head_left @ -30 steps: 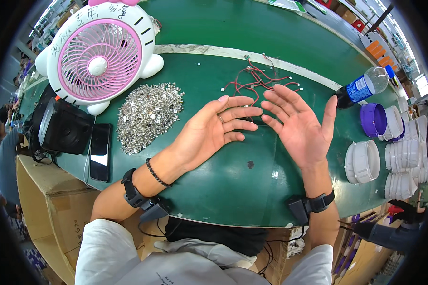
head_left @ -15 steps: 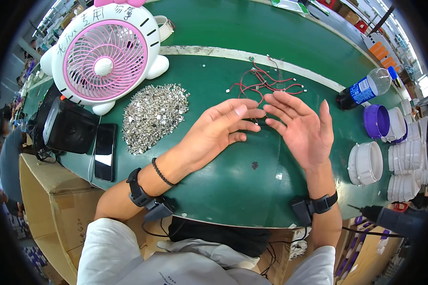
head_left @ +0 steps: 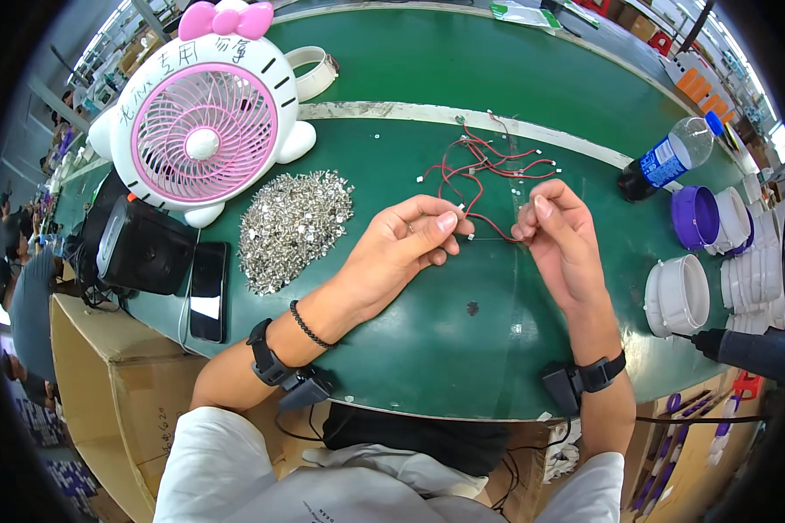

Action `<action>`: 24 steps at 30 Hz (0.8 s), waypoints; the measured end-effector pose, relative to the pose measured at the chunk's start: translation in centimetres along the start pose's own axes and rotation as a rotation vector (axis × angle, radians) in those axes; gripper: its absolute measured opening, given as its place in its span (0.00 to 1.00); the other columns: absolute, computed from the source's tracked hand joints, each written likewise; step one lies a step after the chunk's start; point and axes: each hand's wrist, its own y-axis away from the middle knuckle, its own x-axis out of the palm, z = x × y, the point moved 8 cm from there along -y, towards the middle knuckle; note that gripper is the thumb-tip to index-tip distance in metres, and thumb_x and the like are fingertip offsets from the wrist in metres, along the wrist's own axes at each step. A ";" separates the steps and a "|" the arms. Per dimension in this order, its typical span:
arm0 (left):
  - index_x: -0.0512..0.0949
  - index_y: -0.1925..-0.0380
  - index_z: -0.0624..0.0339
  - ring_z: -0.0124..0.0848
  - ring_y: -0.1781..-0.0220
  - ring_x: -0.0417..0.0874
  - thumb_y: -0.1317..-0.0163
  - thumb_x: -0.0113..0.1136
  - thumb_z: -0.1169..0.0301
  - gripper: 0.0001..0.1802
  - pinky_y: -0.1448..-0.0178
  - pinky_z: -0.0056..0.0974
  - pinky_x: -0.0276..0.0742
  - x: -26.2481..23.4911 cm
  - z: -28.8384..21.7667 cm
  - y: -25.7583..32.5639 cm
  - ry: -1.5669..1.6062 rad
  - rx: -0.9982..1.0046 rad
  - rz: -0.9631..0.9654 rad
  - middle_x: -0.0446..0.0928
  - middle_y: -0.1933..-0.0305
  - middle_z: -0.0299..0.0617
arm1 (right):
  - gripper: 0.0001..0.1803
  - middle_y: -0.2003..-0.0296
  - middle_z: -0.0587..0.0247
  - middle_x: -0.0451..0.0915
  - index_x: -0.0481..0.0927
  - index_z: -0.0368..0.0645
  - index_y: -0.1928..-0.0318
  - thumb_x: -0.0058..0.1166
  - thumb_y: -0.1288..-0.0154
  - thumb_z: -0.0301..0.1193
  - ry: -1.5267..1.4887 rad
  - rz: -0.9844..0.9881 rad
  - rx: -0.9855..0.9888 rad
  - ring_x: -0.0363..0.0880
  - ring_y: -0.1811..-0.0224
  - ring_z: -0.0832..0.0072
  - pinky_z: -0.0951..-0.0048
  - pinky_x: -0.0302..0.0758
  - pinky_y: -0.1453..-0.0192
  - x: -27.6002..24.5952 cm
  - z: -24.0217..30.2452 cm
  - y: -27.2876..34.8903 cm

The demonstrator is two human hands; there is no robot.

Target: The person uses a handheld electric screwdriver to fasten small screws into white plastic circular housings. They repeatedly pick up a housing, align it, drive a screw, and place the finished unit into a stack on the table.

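Note:
Several thin red-and-black wires (head_left: 475,157) with small white connectors lie in a loose tangle on the green table, just beyond my hands. My right hand (head_left: 560,231) pinches the end of one red wire (head_left: 495,228), which runs left toward my other hand. My left hand (head_left: 410,240) is closed, thumb against curled fingers, beside small white connectors; what sits between its fingertips is too small to make out. To the left of that hand is a heap of small silvery screws (head_left: 295,228).
A pink-and-white fan (head_left: 202,144), a black box-shaped device (head_left: 148,248) and a phone (head_left: 208,292) stand at left. On the right are a cola bottle (head_left: 672,159), a purple ring (head_left: 694,217), white rings (head_left: 677,296) and a dark power screwdriver (head_left: 746,353). A cardboard box (head_left: 105,383) stands lower left.
Both hands were spread open and have closed into pinches. The right hand now has hold of a red wire, drawn out from the tangle. The whole view has shifted slightly.

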 end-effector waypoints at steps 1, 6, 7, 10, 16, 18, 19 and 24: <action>0.81 0.50 0.57 0.23 0.55 0.82 0.21 0.62 0.64 0.10 0.50 0.31 0.77 0.0 0.0 0.0 -0.039 0.024 0.008 0.84 0.50 0.38 | 0.07 0.66 0.68 0.80 0.81 0.43 0.49 0.61 0.22 0.31 -0.033 0.006 0.006 0.77 0.63 0.78 0.71 0.75 0.52 -0.2 -0.1 0.0; 0.83 0.49 0.61 0.28 0.56 0.84 0.22 0.61 0.65 0.12 0.51 0.33 0.78 0.5 -2.8 -1.2 -0.509 0.184 -0.060 0.85 0.50 0.41 | 0.07 0.68 0.70 0.80 0.82 0.44 0.51 0.60 0.21 0.33 -0.019 -0.094 -0.021 0.76 0.65 0.81 0.75 0.74 0.57 0.4 0.6 0.0; 0.83 0.48 0.63 0.31 0.56 0.85 0.22 0.60 0.65 0.13 0.51 0.35 0.79 1.0 -3.6 -2.1 -0.582 0.185 -0.078 0.85 0.50 0.43 | 0.08 0.68 0.70 0.80 0.82 0.44 0.51 0.60 0.21 0.34 0.035 -0.141 -0.043 0.76 0.66 0.81 0.75 0.74 0.58 0.1 1.2 0.1; 0.84 0.48 0.65 0.45 0.51 0.86 0.25 0.60 0.66 0.14 0.44 0.43 0.81 3.7 -8.4 -5.9 -1.346 0.570 -0.001 0.85 0.47 0.51 | 0.12 0.69 0.69 0.81 0.81 0.42 0.50 0.56 0.18 0.38 0.139 -0.198 -0.053 0.77 0.68 0.82 0.77 0.74 0.62 -1.0 2.9 1.0; 0.77 0.35 0.63 0.61 0.25 0.70 0.35 0.63 0.63 0.29 0.25 0.65 0.65 -12.7 -15.0 -16.2 -1.933 0.168 -0.815 0.73 0.31 0.67 | 0.08 0.66 0.61 0.86 0.83 0.38 0.52 0.62 0.25 0.29 0.385 -0.035 -0.071 0.85 0.64 0.73 0.74 0.81 0.55 9.6 4.3 11.9; 0.79 0.38 0.61 0.58 0.28 0.74 0.39 0.62 0.68 0.27 0.25 0.67 0.62 -14.0 -15.0 -16.9 -1.986 0.025 -0.854 0.75 0.32 0.62 | 0.10 0.62 0.58 0.88 0.86 0.38 0.57 0.71 0.37 0.26 0.914 -0.019 -0.202 0.87 0.58 0.68 0.67 0.82 0.51 10.7 6.1 17.7; 0.80 0.41 0.60 0.57 0.30 0.76 0.40 0.63 0.68 0.25 0.26 0.65 0.64 -14.2 -14.8 -17.4 -2.007 0.056 -0.827 0.77 0.34 0.59 | 0.11 0.63 0.58 0.88 0.87 0.38 0.57 0.73 0.39 0.26 0.903 -0.137 -0.308 0.87 0.58 0.66 0.66 0.81 0.52 10.4 6.9 20.3; 0.85 0.55 0.59 0.46 0.43 0.84 0.35 0.63 0.70 0.11 0.36 0.60 0.68 -9.5 -15.0 -14.8 -1.923 0.738 -0.613 0.83 0.51 0.47 | 0.27 0.44 0.48 0.73 0.71 0.39 0.44 0.67 0.43 0.22 0.896 -0.801 -0.608 0.73 0.45 0.62 0.61 0.71 0.34 5.8 9.5 30.4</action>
